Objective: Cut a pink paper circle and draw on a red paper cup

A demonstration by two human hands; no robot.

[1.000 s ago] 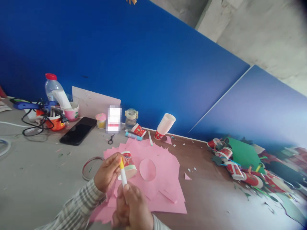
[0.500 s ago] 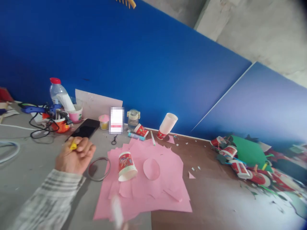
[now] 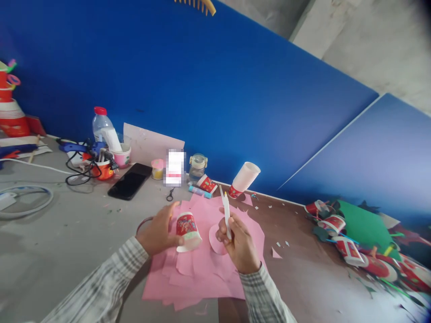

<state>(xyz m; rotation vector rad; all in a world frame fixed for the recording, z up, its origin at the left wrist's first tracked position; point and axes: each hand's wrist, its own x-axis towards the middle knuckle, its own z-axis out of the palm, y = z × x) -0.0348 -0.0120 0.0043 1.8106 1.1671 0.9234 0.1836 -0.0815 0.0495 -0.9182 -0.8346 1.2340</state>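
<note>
A red printed paper cup [image 3: 187, 224] lies tilted on pink paper sheets [image 3: 198, 278], its pale rim facing down toward me. My left hand [image 3: 160, 231] is at the cup's left side, open, thumb and fingers spread apart; the thumb tip overlaps the rim, and I cannot tell whether it touches. In my right hand [image 3: 238, 242] is a white marker [image 3: 226, 217], held upright with its yellow tip bared at the top. Behind that hand, a pink paper oval [image 3: 215, 237] is partly hidden. A roll of tape or ring [image 3: 143, 223] is mostly covered by my left hand.
Farther back are a black phone [image 3: 130, 181], small scissors [image 3: 170, 194], a glue stick [image 3: 200, 192], a lidded jar [image 3: 198, 167] and a tall white cup [image 3: 244, 178]. A glue gun [image 3: 81, 147] with cable is at left. Decorated cups [image 3: 348, 251] are piled at right.
My left hand has moved right from beside the phone to the cup; the yellow cap it held no longer shows. My right hand has risen into view with the marker.
</note>
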